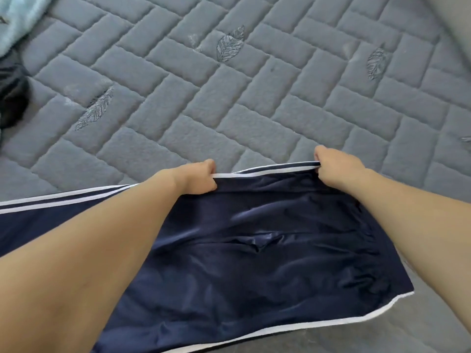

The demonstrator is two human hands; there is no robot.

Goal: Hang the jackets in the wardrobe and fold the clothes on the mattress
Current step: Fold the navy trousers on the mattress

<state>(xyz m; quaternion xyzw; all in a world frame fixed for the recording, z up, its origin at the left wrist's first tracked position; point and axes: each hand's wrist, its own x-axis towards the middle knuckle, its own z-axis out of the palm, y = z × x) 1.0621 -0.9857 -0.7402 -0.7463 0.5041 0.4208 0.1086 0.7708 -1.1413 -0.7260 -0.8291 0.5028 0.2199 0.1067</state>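
Note:
Navy track pants (267,256) with white side stripes lie spread on the grey quilted mattress (229,98), close to me. My left hand (196,178) grips their far striped edge, fingers curled under the fabric. My right hand (336,166) grips the same edge further right, near the corner. Between the two hands the edge is pulled taut. A leg of the pants runs off to the left under my left forearm.
A light blue garment (17,19) lies at the top left corner of the mattress. A black garment (11,93) is bunched at the left edge below it. The mattress edge shows at the top right.

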